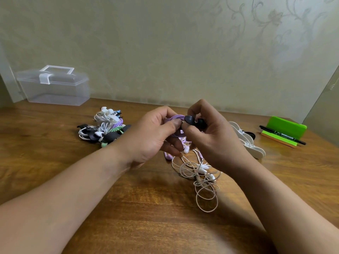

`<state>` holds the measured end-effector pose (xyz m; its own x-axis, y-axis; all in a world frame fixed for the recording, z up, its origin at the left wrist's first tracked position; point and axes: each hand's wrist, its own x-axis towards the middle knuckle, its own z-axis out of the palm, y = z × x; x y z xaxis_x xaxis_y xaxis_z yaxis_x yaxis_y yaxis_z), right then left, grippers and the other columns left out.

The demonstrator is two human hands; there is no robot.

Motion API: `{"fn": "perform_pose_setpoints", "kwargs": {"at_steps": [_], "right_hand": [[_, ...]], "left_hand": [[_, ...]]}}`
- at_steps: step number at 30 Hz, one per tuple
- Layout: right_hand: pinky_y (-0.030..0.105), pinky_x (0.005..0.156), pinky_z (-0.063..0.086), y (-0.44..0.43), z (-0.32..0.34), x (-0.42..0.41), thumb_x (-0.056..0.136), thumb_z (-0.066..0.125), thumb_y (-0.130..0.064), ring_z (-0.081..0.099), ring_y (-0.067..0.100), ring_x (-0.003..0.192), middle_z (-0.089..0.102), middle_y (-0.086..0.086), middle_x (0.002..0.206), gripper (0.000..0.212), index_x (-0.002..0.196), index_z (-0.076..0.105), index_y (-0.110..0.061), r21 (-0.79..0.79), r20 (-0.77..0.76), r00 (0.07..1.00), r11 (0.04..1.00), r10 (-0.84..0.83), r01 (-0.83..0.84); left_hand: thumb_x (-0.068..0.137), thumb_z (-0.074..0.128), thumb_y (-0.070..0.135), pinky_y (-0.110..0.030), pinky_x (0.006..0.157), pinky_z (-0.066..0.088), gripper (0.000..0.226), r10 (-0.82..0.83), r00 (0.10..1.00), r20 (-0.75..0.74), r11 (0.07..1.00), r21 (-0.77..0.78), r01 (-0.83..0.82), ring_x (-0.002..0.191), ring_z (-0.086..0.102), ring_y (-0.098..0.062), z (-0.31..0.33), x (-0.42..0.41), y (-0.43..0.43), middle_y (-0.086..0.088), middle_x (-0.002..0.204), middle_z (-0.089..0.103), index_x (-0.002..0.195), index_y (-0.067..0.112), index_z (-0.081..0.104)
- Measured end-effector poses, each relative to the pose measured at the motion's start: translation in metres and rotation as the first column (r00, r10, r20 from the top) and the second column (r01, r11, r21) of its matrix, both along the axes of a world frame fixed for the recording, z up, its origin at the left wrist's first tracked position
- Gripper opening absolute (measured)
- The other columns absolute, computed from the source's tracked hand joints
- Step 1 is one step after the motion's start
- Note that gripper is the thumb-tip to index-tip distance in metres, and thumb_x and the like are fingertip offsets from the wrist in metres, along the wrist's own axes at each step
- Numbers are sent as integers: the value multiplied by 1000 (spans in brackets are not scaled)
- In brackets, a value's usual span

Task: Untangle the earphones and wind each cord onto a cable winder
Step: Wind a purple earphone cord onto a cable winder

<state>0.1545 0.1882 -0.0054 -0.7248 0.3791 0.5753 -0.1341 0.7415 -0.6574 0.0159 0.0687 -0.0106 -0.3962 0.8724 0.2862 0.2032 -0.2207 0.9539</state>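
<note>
Both hands up over the wooden table [139,213], meeting at centre. Left hand [156,133] has its fingers curled round a coil of purple cord [175,118], thumb pressed on top of the loops. Right hand [214,138] pinches a black cable winder [190,120] between thumb and forefinger, right against the purple coil. Other fingers are curled in. Can't tell whether the cord is already seated on the winder; the fingers cover the join.

A purple tail hangs from the coil down to the table, ending in an earbud [168,157] just under the left hand.

Directly below the hands: a loose tangle of pale cords [201,182] lying on the table, loops overlapping, a few white earbuds mixed in.

Left of the hands: a pile of wound earphones [106,127], white, green and black, bunched together.

Behind the right hand: a row of white winders [247,142], partly hidden by the wrist.

Far right: a green block [286,125] with a black marker [282,135] lying in front of it.

Back left against the wall: a clear plastic box [55,90], lid on, handle flat.
</note>
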Motion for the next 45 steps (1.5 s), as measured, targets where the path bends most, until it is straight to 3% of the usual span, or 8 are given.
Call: {"fn": "perform_pose_setpoints", "kwargs": {"at_steps": [4,7,12,18,25,32,38,45], "right_hand": [[20,54,39,-2,-2,-2,96,65,-12,43,6,58,55,-16,67,18,95,50,-23,-18,19,1000,1000,-14,15],[19,56,39,-3,-6,-4,94,66,-10,44,8,61,55,-8,71,19,97,51,-20,23,20,996,996,-88,88],[19,61,43,1,-5,-5,99,64,-21,54,11,73,62,-3,87,13,104,52,-24,38,91,985,989,-147,144],[16,75,48,4,-3,-5,105,52,-12,63,1,97,69,-11,108,21,116,59,-28,-6,146,984,994,-103,105],[7,70,41,9,-7,-6,103,59,-11,61,-1,94,69,-12,105,21,118,61,-26,105,117,967,971,-226,214],[12,71,47,8,-4,-7,102,66,-21,64,0,93,69,-13,102,17,114,55,-25,-16,81,964,967,-251,253],[7,66,44,-1,-8,-14,100,71,-23,65,-4,86,70,-12,97,19,107,53,-27,-129,-81,955,953,-285,274],[24,70,54,7,-6,-6,101,67,-18,67,6,84,71,-9,92,18,108,54,-28,49,58,975,976,-214,211]], "left_hand": [[108,52,22,-59,65,59,12,38,995,-97,999,-16,-40,67,70,-36,-4,2,2,-7,79,70,110,14,61],[110,48,19,-38,60,60,16,-3,1000,27,999,-38,4,67,72,-27,-4,7,3,-7,82,70,115,10,61],[111,42,10,-28,62,60,23,-57,971,232,998,0,58,72,74,-24,-6,14,7,-13,86,72,117,5,63],[111,38,5,-26,66,61,30,42,966,255,998,30,-52,79,78,-24,-9,8,8,-14,94,76,117,3,67],[112,32,8,-26,64,59,37,10,981,192,998,-57,1,94,77,-28,-9,11,7,-19,117,74,129,10,65],[113,36,13,-34,72,64,35,50,982,181,999,-13,-49,98,77,-28,-11,12,9,-16,113,76,128,14,67],[101,65,18,-75,74,55,6,310,945,102,934,151,-323,81,78,-28,-20,15,13,-7,93,79,105,20,70],[82,78,43,-36,58,63,50,174,929,326,985,-68,-160,83,78,-36,-8,14,11,-22,98,77,101,4,55]]}}
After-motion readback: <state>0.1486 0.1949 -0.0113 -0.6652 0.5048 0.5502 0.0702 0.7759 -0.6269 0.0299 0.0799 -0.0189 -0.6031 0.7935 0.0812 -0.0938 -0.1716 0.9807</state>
